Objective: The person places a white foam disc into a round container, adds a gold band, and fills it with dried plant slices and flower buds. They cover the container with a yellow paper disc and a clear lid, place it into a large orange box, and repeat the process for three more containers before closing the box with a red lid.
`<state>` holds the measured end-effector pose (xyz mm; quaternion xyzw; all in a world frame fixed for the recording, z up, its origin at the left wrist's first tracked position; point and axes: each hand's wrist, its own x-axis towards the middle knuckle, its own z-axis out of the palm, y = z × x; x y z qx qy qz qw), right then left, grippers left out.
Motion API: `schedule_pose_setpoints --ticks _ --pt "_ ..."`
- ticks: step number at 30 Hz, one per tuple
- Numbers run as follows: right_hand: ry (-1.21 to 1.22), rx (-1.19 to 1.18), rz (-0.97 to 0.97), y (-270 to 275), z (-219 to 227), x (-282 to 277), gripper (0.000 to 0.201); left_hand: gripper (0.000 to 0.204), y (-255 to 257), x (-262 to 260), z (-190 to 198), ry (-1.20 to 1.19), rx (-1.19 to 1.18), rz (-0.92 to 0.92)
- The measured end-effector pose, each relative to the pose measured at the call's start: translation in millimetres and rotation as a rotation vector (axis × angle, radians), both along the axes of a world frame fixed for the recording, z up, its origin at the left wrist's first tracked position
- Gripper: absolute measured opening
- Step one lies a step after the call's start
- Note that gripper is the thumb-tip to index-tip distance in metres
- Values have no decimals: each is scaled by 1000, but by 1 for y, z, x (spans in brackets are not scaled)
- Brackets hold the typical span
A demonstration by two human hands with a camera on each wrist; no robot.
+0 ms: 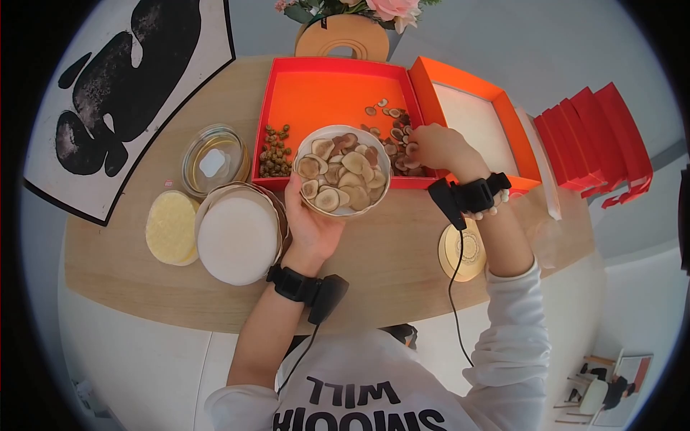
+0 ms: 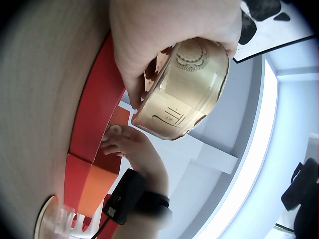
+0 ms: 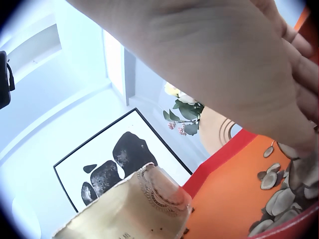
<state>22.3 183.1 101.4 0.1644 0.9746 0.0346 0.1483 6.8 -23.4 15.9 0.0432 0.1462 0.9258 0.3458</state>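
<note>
My left hand (image 1: 314, 226) holds a round tub (image 1: 383, 190) from its left side, thumb near the rim. The tub has a pale gold wrapper with printed ornament, seen side-on in the left wrist view (image 2: 185, 94). Pale dried slices with brown edges (image 1: 352, 170) fill it. To the right, my right hand (image 1: 440, 149) reaches into the red box (image 1: 316, 86), its bent fingers at a heap of smaller dark-rimmed dried slices (image 1: 397, 134). A brown slice shows at its fingertips; I cannot tell whether they pinch it. The right wrist view shows more of these slices (image 3: 279, 201) below the hand.
Small brown-green round pieces (image 1: 274, 152) lie in the box's left corner. An orange-sided box (image 1: 474, 108) stands right of it. Left are a glass jar (image 1: 215, 159), a white round lid (image 1: 237, 237) and a yellow round pad (image 1: 171, 228). A gold disc (image 1: 462, 250) lies near the right wrist.
</note>
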Motion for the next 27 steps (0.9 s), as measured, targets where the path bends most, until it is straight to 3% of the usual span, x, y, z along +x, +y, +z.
schedule_pose_setpoints --ticks 5,11,14,15,18,21,27 --pt "222 -56 -10 0 14 9 22 59 0 0 0 5 1 -6" --pt "380 -805 51 -33 40 25 34 59 1 1 -1 -1 -4 -7" --pt "228 -621 145 -60 40 27 32 59 0 1 0 -7 -14 -16" --pt "238 -682 168 -69 41 28 19 59 0 1 -1 -12 -14 -15" --pt "196 -571 237 -81 41 26 21 59 -2 1 0 -13 -20 -21" --pt "360 -563 368 -80 25 20 22 58 -1 1 1 -21 -26 -27" --pt "491 -540 356 -87 14 8 22 58 -1 2 -1 -39 -51 -13"
